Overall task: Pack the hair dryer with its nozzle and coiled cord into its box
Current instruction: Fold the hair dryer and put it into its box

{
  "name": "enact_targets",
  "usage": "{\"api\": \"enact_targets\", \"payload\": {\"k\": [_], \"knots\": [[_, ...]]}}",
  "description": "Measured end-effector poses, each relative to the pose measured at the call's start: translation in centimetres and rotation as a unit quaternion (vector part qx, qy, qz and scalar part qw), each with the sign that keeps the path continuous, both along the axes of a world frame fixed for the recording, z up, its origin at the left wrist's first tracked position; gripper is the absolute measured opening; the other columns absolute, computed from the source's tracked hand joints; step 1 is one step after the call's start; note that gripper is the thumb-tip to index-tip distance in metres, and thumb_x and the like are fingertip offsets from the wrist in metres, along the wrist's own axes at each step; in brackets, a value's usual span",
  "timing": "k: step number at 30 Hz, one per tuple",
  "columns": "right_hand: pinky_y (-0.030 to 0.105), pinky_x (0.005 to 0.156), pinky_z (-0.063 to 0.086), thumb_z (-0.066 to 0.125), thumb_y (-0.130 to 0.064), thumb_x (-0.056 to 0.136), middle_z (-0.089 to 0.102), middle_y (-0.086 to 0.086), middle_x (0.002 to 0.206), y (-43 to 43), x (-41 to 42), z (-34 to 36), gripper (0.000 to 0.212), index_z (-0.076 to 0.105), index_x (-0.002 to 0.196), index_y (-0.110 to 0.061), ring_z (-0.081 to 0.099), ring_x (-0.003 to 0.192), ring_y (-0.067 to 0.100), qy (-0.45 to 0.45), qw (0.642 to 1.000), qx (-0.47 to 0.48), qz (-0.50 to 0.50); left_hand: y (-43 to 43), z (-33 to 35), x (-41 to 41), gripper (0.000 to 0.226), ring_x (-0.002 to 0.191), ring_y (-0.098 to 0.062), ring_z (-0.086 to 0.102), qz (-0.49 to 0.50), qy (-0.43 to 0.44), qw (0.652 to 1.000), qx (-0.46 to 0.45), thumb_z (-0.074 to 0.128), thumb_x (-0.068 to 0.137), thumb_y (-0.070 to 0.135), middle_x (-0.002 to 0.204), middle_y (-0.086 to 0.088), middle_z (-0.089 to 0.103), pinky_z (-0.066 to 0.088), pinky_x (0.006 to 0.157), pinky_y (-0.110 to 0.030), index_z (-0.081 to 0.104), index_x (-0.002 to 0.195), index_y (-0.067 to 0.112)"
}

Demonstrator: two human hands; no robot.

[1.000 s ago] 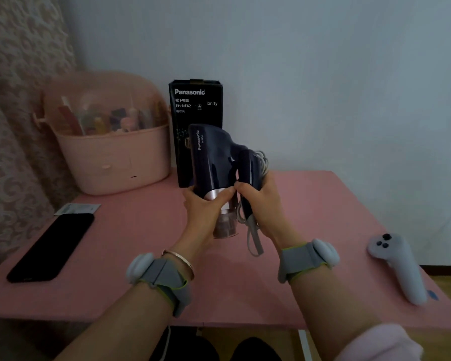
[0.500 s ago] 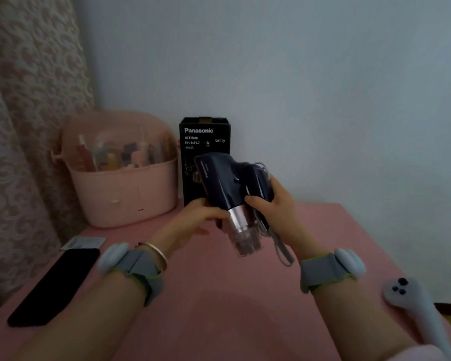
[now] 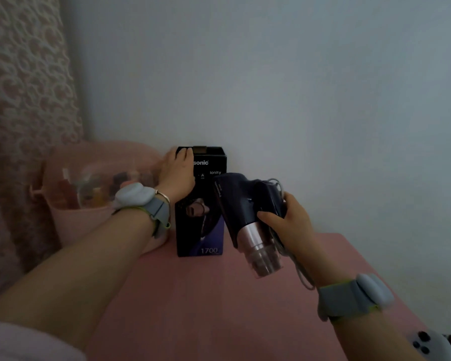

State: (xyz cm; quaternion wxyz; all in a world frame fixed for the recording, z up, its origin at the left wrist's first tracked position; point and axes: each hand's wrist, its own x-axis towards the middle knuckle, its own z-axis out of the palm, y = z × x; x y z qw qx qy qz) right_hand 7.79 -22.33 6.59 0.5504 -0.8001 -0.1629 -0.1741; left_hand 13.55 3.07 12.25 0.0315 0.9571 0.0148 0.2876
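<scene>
Pink basket point(image 3: 71, 222), grey controller point(image 3: 425, 345)

Folded navy dryer point(image 3: 245, 204) beside upright box point(image 3: 201, 225)

box point(image 3: 201, 230) front reading "sonic", "ionity", "A", "1700"

Your box point(image 3: 202, 230) stands upright at the back of the table point(image 3: 206, 308), the lidded storage bin point(image 3: 89, 204) just left of it. Your left hand point(image 3: 179, 175) grips the box's top rim; your right hand point(image 3: 289, 225) holds the hair dryer point(image 3: 242, 201) just right of the box, above the table (nozzle point(image 3: 264, 259) toward you). A controller point(image 3: 425, 343) lies near right.
</scene>
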Motion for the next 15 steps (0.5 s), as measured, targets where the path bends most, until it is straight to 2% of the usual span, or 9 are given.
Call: {"api": "enact_targets", "payload": {"k": [2,4,6,10,15], "knots": [[0.012,0.049,0.044,0.066,-0.023,0.077,0.060,-0.001,0.087,0.2,0.1,0.9,0.028,0.050,0.100,-0.019,0.057,0.071,0.010,-0.011,0.999,-0.036,-0.004,0.1,0.3,0.4,0.064,0.136,-0.038,0.023,0.014,0.015,1.000,0.020,0.056,0.084,0.013,0.143,-0.022,0.035,0.019,0.112,-0.043,0.026,0.139,-0.001],[0.023,0.054,0.045,0.064,-0.022,0.078,0.061,0.007,0.090,0.5,0.1,2.1,0.029,0.050,0.101,-0.012,0.057,0.072,0.020,-0.025,0.997,-0.072,-0.006,0.1,0.5,0.4,0.051,0.123,-0.038,0.036,0.010,-0.002,1.000,0.026,0.056,0.082,0.010,0.130,-0.023,0.044,0.027,0.103,-0.041,0.039,0.129,-0.002],[0.033,0.058,0.043,0.062,-0.019,0.079,0.059,0.013,0.092,0.7,-0.2,3.5,0.030,0.047,0.101,-0.006,0.054,0.074,0.028,-0.047,0.993,-0.111,-0.018,0.1,0.5,0.0,0.041,0.116,-0.037,0.041,-0.004,-0.014,1.000,0.003,0.055,0.083,0.009,0.125,-0.020,0.047,0.031,0.096,-0.040,0.046,0.122,0.002],[0.033,0.066,0.037,0.060,-0.019,0.079,0.058,0.018,0.096,0.4,-1.5,7.1,0.035,0.044,0.107,-0.006,0.054,0.082,0.032,-0.097,0.976,-0.189,-0.050,0.3,0.4,-1.2,0.034,0.119,-0.035,0.040,-0.025,-0.014,0.998,-0.061,0.053,0.087,0.012,0.125,-0.015,0.048,0.034,0.099,-0.047,0.049,0.121,0.011],[0.033,0.065,0.034,0.059,-0.020,0.076,0.047,0.010,0.091,0.3,-3.4,12.4,0.049,0.041,0.121,-0.010,0.049,0.078,0.030,-0.195,0.937,-0.270,-0.101,-0.8,-0.2,-3.3,0.018,0.113,-0.034,0.042,-0.056,-0.028,0.995,-0.079,0.047,0.091,0.012,0.112,-0.012,0.055,0.036,0.091,-0.049,0.055,0.108,0.013]]}}
